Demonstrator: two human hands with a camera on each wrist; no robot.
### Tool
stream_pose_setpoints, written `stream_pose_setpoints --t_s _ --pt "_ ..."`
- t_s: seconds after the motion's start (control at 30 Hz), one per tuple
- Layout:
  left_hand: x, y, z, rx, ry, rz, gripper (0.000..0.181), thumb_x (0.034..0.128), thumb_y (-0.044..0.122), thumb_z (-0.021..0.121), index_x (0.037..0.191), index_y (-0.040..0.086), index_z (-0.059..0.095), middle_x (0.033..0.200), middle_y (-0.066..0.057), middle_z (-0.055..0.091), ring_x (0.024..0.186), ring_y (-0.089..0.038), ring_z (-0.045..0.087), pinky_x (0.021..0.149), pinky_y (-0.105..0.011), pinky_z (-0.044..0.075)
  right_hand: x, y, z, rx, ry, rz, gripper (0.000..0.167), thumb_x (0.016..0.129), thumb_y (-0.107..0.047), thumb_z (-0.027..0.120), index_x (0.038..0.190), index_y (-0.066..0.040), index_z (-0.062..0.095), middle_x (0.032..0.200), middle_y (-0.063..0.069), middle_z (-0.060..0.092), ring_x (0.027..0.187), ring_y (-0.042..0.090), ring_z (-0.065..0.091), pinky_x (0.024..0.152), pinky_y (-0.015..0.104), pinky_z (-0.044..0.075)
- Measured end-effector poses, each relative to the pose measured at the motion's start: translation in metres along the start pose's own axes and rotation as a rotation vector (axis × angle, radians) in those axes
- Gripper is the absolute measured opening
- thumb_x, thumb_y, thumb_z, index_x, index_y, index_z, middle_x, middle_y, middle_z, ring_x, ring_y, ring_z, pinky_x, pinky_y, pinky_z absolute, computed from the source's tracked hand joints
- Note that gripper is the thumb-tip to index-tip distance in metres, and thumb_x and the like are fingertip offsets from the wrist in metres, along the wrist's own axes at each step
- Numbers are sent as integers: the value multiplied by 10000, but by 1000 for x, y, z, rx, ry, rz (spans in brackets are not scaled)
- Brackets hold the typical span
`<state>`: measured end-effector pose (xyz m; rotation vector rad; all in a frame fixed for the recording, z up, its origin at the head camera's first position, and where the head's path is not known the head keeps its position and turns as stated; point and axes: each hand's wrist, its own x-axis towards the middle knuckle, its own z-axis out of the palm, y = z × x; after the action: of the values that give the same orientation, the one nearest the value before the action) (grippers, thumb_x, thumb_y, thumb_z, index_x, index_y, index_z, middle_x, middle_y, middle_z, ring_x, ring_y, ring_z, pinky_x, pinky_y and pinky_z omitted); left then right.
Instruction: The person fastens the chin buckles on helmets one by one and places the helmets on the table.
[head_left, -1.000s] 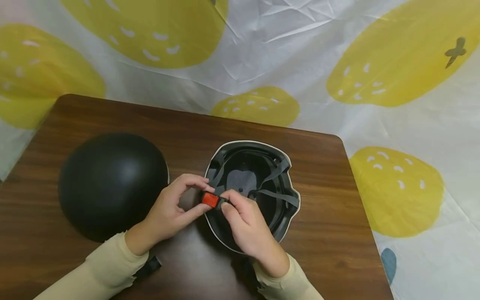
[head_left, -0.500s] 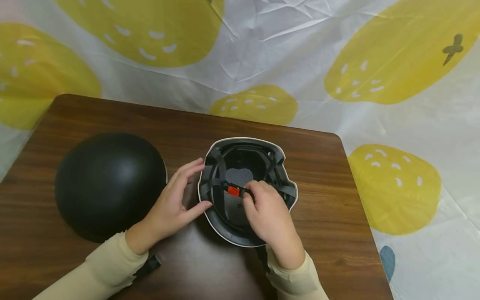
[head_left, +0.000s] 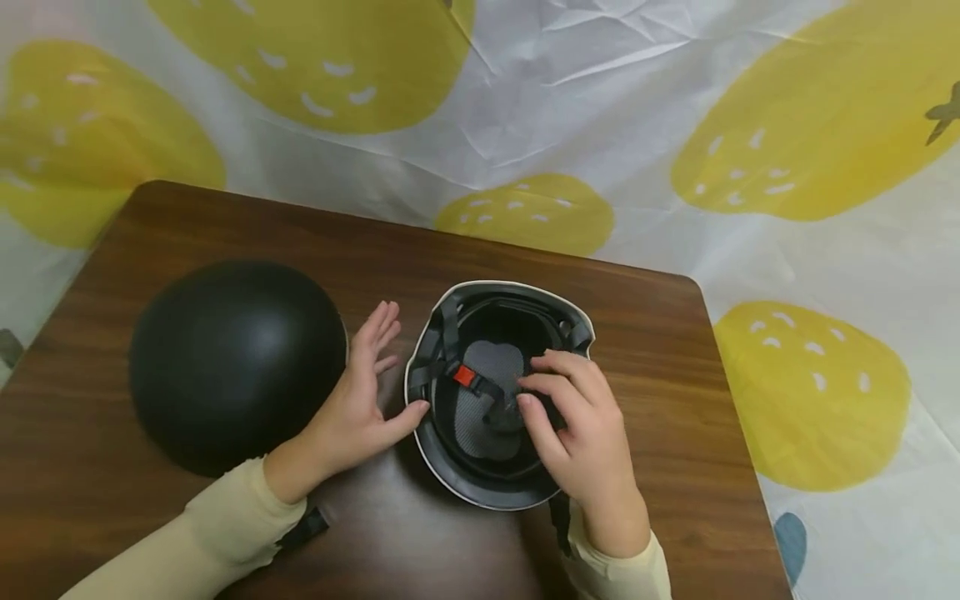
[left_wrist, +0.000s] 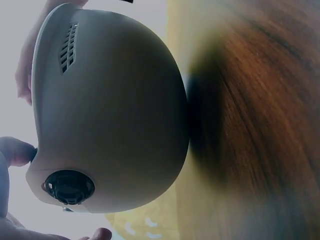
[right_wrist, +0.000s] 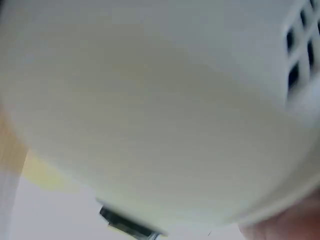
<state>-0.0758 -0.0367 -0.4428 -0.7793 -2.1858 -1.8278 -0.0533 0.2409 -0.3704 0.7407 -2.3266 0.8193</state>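
A white-shelled helmet (head_left: 487,492) lies upside down, its black padded inside facing up. Grey straps and a buckle with a red part (head_left: 465,376) rest inside, by its left wall. My left hand (head_left: 356,408) is at the helmet's left edge, thumb touching the rim and fingers stretched out to the side. Over the right half of the helmet hovers my right hand (head_left: 588,433), its fingers spread and loosely bent, with nothing between them. The left wrist view shows the white shell (left_wrist: 115,115) with a vent and a round black fitting (left_wrist: 70,187). White shell (right_wrist: 160,110) fills most of the right wrist view.
A black helmet (head_left: 240,367), dome up, stands on the brown wooden table (head_left: 637,325) beside my left hand. Black strap ends show near my left sleeve (head_left: 247,508) and near my right sleeve (head_left: 618,575). A white cloth with yellow shapes (head_left: 525,212) hangs behind the table.
First both hands hold the buckle. The left lets go and moves to the rim. The right lowers the buckle into the helmet, releases it and draws back to the right.
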Motion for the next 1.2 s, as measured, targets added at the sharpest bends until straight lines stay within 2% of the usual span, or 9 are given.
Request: stream_pose_setpoints --t_s 0.07,0.13,0.3,0.4,0.5,0.7,0.9,1.03,1.2 --pt "1 0 1 -2 -17 -9 1131 848 -36 805 1673 9 32 1755 -188 129 1553 -441 287 1094 -698 407 -4 2 -3 -13 98 -32 332 1062 -342 652 1008 -47 795 1186 190 725 1199 448 627 1125 463 433" --pt "2 0 1 -3 -27 -20 1123 852 -35 797 1680 30 40 1755 -180 136 1555 -431 291 1098 -688 409 -7 4 -5 -70 135 17 340 1040 -364 671 1053 -51 803 1257 217 703 1279 481 574 1157 539 380" --pt "1 -1 -1 -2 -36 -42 1094 862 -49 776 1680 29 54 1747 -198 155 1549 -439 304 1092 -680 423 -18 11 -1 -160 50 247 475 966 -369 748 1356 -98 724 1583 212 498 1483 499 361 1189 682 254" --pt "1 -1 -3 -3 -42 -65 1076 886 -32 795 1679 25 70 1742 -204 164 1544 -444 314 1082 -675 437 -23 14 6 -196 -4 322 590 935 -344 796 1474 -149 655 1689 170 370 1494 499 362 1156 706 317" --pt "1 -1 -3 -15 -45 -93 1074 897 -19 823 1680 27 89 1741 -196 169 1541 -442 324 1069 -664 455 -26 18 12 -261 -17 309 616 928 -331 814 1498 -172 641 1700 183 346 1449 512 430 1106 704 390" --pt "1 -5 -3 -93 -69 -174 1032 941 22 805 1696 88 105 1746 -172 173 1552 -441 306 1078 -644 453 -29 26 20 -332 29 251 572 885 -264 845 1424 -137 701 1649 228 417 1355 531 517 1065 673 441" --pt "-4 -8 -9 -169 -82 -280 996 961 47 794 1698 115 127 1740 -181 184 1563 -473 256 1114 -664 390 -34 28 32 -307 59 275 584 877 -288 843 1426 -150 697 1681 192 378 1330 533 540 1015 671 476" --pt "-1 -9 -9 -213 -84 -295 968 972 85 787 1695 109 144 1741 -184 181 1567 -473 245 1126 -678 370 -34 34 36 -281 86 260 600 862 -246 852 1427 -129 687 1703 199 326 1374 526 506 1032 657 477" --pt "1 -12 -7 -262 -118 -324 968 1003 269 768 1695 81 119 1734 -251 161 1562 -501 236 1122 -710 344 -36 40 37 -230 81 260 631 831 -174 876 1424 -98 674 1727 237 226 1472 488 417 1102 636 442"
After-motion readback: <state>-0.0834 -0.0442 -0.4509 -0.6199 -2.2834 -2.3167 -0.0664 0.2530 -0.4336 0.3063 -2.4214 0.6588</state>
